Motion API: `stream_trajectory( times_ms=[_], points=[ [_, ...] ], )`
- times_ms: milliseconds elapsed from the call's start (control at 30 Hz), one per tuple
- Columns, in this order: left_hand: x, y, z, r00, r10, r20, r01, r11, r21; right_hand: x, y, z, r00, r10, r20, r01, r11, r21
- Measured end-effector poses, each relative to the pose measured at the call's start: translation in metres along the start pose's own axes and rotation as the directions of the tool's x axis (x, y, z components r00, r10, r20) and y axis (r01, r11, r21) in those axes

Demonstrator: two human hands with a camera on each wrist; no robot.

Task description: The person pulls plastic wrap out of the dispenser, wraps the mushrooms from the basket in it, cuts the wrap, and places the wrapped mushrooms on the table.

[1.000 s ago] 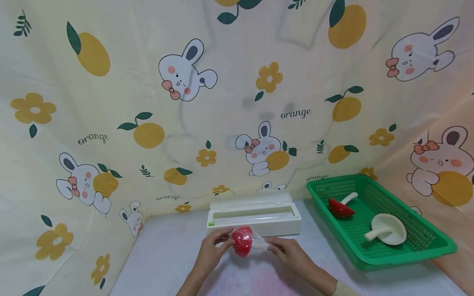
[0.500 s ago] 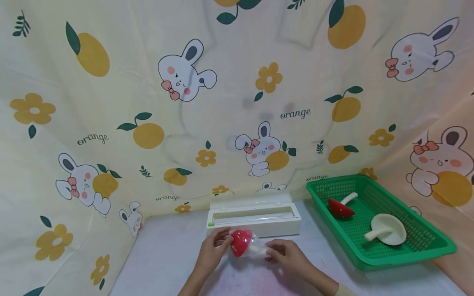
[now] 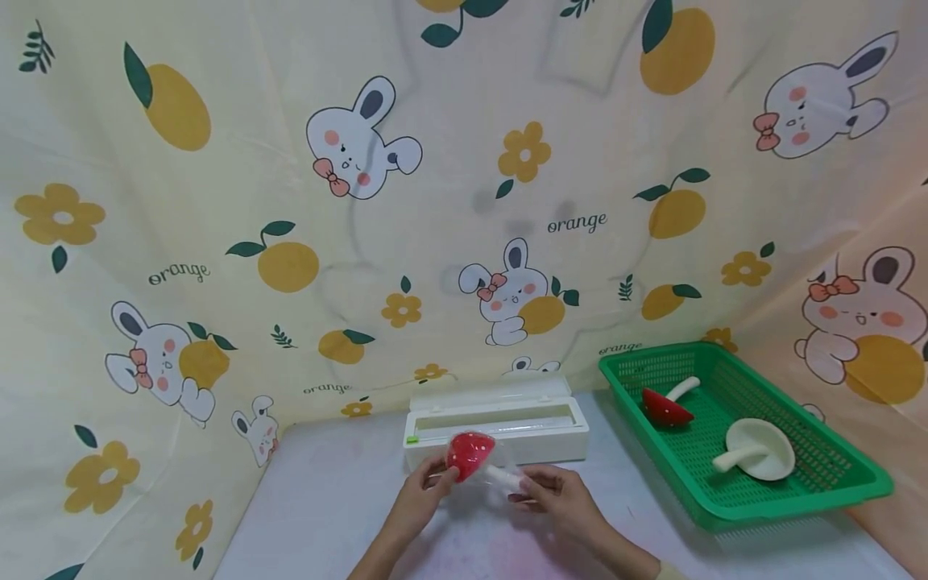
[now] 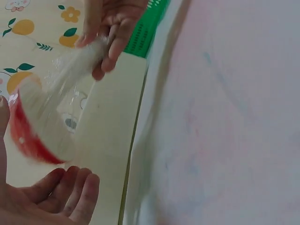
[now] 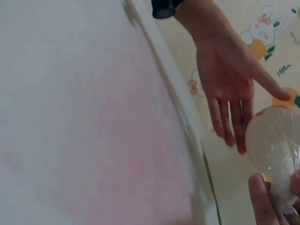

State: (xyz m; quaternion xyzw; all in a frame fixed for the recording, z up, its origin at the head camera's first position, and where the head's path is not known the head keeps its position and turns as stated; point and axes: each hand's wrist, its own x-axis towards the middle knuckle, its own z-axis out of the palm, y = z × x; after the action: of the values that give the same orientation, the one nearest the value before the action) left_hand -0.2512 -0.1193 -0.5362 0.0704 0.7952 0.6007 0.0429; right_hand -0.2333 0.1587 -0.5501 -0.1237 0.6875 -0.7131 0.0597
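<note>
A toy mushroom (image 3: 469, 453) with a red, white-dotted cap and white stem is wrapped in clear plastic film (image 4: 70, 70). It hangs tilted between both hands in front of a white box. My right hand (image 3: 561, 495) pinches the film-covered stem end between thumb and fingers. At the cap, my left hand (image 3: 420, 495) has its thumb right at the edge. In the right wrist view, the left hand's fingers (image 5: 225, 108) extend nearly straight beside the cap. The underside of the cap (image 4: 42, 117) faces the right hand, with film stretched over it.
Behind the hands stands a white cling film dispenser box (image 3: 565, 445) with its lid raised and a roll inside. To the right, a green basket (image 3: 656, 459) holds a red-capped toy mushroom (image 3: 667, 408) and one with its pale underside up (image 3: 777, 461). A patterned cloth (image 3: 435, 242) hangs behind.
The wrapped mushroom has turned, its cap now higher and further left and its stem slanting down to the right hand. The hands have stayed nearly in place.
</note>
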Motion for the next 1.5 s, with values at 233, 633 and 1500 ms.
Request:
stream_trajectory(
  times_ms=[233, 633, 1500],
  points=[
    [0.001, 0.010, 0.005, 0.997, -0.069, -0.045, 0.068, 0.998, -0.015, -0.002, -0.002, 0.017, 0.998, -0.038, 0.040, 0.033, 0.993, 0.114],
    [-0.001, 0.020, -0.005, 0.994, -0.054, -0.095, 0.058, 0.998, 0.040, -0.001, 0.001, 0.032, 0.981, -0.086, 0.172, 0.066, 0.991, 0.120],
    [-0.006, 0.019, -0.096, 0.960, -0.073, -0.271, 0.109, 0.987, 0.119, 0.025, -0.013, -0.035, 0.904, -0.425, 0.051, 0.384, 0.752, -0.536]
  ],
)
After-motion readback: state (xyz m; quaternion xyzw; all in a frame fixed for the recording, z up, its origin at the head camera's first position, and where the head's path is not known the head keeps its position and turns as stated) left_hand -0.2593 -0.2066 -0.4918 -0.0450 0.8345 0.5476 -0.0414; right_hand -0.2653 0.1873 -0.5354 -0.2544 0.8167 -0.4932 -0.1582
